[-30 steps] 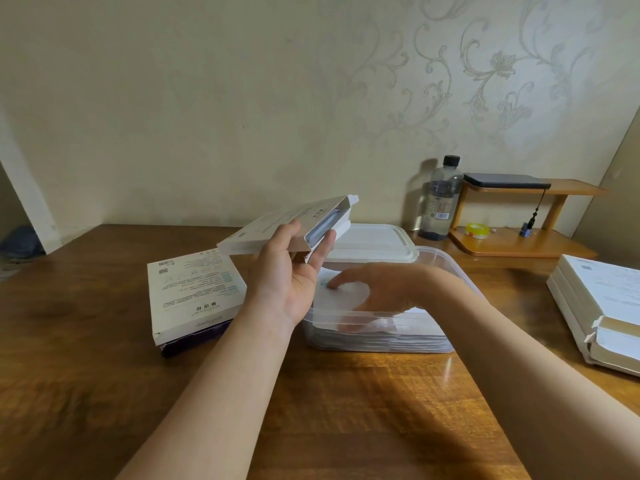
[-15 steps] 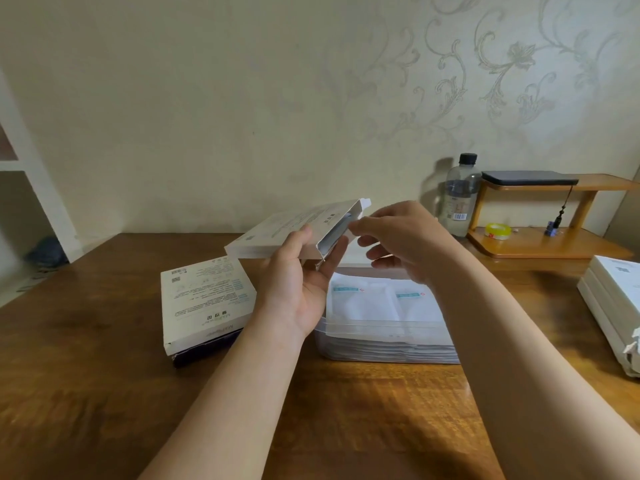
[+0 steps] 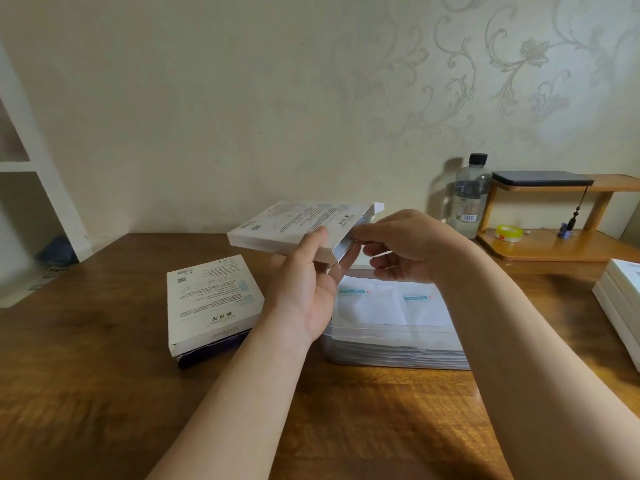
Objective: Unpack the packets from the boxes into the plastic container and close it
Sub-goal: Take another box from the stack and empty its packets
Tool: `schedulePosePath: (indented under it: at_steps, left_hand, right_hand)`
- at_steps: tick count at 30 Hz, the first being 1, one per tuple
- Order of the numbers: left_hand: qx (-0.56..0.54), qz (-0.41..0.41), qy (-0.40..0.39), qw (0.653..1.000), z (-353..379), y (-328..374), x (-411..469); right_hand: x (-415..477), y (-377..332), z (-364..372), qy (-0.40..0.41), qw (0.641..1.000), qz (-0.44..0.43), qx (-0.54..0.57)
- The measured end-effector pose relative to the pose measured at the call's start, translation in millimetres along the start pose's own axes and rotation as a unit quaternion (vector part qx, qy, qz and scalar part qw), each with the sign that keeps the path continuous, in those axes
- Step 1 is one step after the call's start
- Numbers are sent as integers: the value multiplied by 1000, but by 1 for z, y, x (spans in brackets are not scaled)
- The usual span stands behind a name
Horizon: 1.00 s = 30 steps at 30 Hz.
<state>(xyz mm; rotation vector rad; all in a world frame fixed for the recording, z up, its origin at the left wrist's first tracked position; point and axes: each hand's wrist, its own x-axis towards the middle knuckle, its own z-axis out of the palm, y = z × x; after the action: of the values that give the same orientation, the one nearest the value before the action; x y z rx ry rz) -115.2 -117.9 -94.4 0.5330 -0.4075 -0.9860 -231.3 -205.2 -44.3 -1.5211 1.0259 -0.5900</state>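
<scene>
- Emptying the box [image 3: 298,226]: that's the step in hand, I reckon. Mid-unpack, nowhere near closing yet.
- L hand [image 3: 304,289] grips the box from below, thumb on the top face, fingers curled under. Box is up off the table [image 3: 104,375], tilted, open end w/ flap toward 3 o'clock.
- R hand [image 3: 405,247] is at that open end, thumb + index tip right at the mouth, other fingers loosely curled. Can't tell if I've got a packet pinched or am only reaching in; my fingers hide the mouth.
- Plastic container [image 3: 398,355] sits on the table under both hands, approx. 5 o'clock from the box, no lid on it. Packets [image 3: 381,303] lie flat inside, piled nearly to the rim, two side by side on top.
- Lid: not visible from here.
- Second box [image 3: 207,299] lies flat at 9 o'clock of the container, on sth dark. Stack of boxes [image 3: 620,299] is at 3 o'clock, at the frame edge. Full or empty, can't tell.
- Bottle [image 3: 469,199] + wooden shelf [image 3: 554,244] at 1 o'clock by the wall; not part of the job.
- Next move, as I judge it: firm pinch on the packet edges, draw straight out toward 3 o'clock w/ L hand steadying the box, then lay flat on the pile. Container looks nearly full, so packets must sit square or the lid may not seat.
</scene>
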Motion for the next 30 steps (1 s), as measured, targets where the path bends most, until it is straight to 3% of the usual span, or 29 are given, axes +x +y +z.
schedulePosePath:
  at_steps: [11,20,26,30]
  left_hand:
    - [19,-2,17,1000,0,-1,0]
    - [6,-29,31,999,1,2,-2]
    - [-39,-47,43,997,2,6,-1]
    - [-55,-50,46,996,0,7,1]
  right_hand:
    - [1,-2,8,30,999,-1,28]
    - [-3,-11,9,102,992,-46,-60]
    - [-3,-14,10,22,986,-54,156]
    - [-5,-18,7,17,971,-78,225]
